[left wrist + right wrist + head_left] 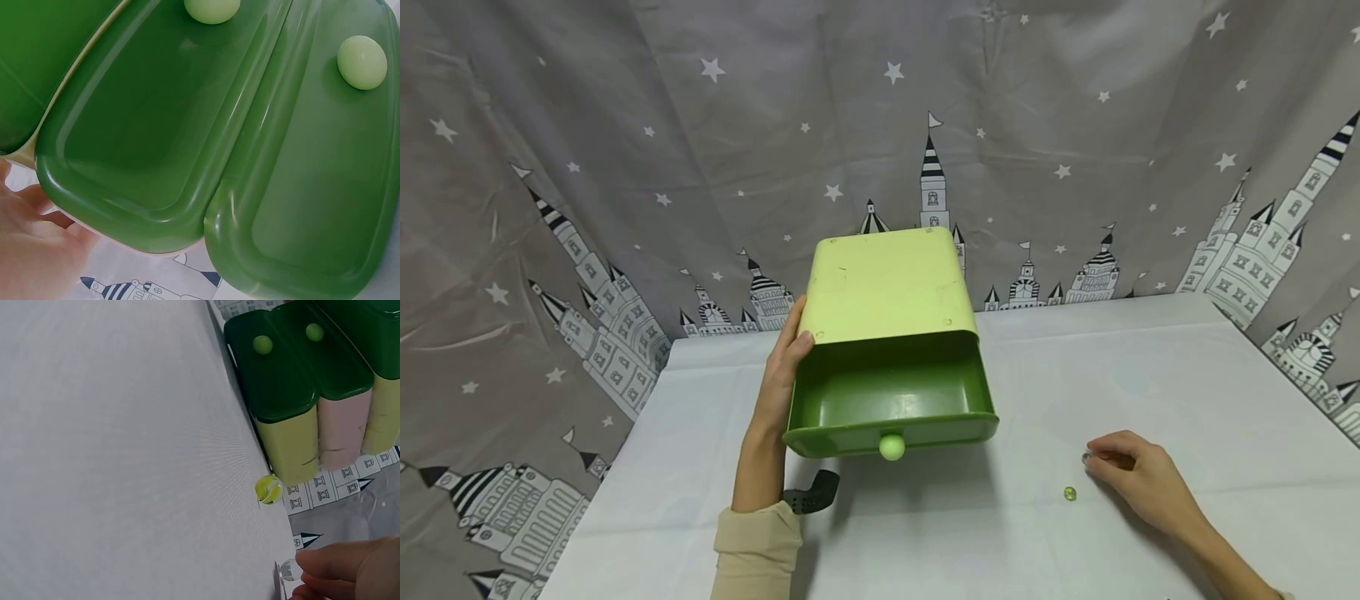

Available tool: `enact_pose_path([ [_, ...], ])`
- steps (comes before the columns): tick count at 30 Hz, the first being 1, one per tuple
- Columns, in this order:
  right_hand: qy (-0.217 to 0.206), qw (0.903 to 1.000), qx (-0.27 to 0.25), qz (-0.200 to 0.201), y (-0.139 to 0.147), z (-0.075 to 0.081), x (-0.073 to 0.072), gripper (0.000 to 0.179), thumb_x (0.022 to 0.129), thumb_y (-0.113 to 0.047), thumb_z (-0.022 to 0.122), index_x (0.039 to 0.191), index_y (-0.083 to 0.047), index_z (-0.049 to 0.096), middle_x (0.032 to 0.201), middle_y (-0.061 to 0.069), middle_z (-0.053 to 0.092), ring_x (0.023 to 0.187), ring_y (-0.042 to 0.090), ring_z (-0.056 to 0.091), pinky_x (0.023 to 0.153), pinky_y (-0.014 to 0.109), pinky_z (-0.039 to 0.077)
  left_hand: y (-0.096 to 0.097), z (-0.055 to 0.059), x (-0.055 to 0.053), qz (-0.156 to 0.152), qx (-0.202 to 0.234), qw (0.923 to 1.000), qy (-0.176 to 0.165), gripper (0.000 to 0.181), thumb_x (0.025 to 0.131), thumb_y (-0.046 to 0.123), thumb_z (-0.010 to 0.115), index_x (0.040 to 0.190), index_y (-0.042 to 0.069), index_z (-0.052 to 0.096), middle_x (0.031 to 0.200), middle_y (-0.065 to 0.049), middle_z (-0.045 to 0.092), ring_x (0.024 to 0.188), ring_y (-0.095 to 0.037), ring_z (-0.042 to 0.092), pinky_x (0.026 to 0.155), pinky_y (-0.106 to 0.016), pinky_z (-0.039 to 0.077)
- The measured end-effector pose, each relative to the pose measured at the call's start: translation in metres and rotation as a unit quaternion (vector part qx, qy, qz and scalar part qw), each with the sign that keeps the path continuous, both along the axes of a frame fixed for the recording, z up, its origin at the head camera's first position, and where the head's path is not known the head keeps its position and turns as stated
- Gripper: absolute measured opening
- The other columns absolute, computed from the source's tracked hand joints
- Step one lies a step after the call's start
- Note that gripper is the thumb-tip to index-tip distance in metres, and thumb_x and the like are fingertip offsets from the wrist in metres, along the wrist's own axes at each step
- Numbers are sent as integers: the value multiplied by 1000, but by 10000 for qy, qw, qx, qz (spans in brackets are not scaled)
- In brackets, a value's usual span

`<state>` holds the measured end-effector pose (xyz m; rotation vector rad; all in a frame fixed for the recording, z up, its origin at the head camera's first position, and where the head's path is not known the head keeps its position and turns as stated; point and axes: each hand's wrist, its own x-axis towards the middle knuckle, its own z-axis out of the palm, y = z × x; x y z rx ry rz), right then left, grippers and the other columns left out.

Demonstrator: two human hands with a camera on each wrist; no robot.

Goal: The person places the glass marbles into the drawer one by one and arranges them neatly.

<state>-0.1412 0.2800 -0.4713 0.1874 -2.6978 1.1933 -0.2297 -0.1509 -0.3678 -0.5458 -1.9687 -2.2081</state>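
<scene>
A small drawer unit with a pale yellow top point(887, 283) stands in the middle of the table, its upper green drawer point(891, 433) pulled out by a round light-green knob point(892, 447). Against the unit's left side rests my left hand point(781, 375), fingers extended along the wall and thumb at the front edge. Farther right, my right hand point(1142, 483) pinches a clear marble point(290, 570) between thumb and fingertips, at the table surface. A yellow-green marble point(1070, 493) lies on the cloth just left of that hand. Lower green drawer fronts point(150, 125) appear in the left wrist view.
White cloth point(1150, 367) covers the table. Behind it hangs a grey curtain point(760, 108) printed with stars and castles. A black strap piece point(816, 492) sits at my left wrist, below the unit's front corner.
</scene>
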Motion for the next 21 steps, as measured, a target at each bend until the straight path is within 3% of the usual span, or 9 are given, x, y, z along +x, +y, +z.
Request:
enact_pose_path([
  [9, 73, 9998, 191, -77, -2, -3, 0, 14, 87, -9, 75, 100, -2, 75, 101, 3, 67, 83, 4, 59, 72, 22, 50, 0, -1, 0, -24, 66, 9999, -78, 62, 100, 24, 40, 159, 22, 19, 161, 5, 20, 143, -15, 22, 112, -40, 22],
  [21, 146, 9995, 214, -192, -6, -6, 1, 15, 86, -7, 75, 99, -1, 74, 98, 1, 65, 87, 12, 61, 75, 20, 49, 0, 0, 0, 7, 23, 10000, -28, 64, 100, 24, 39, 160, 20, 17, 162, 4, 17, 145, -14, 18, 114, -38, 19],
])
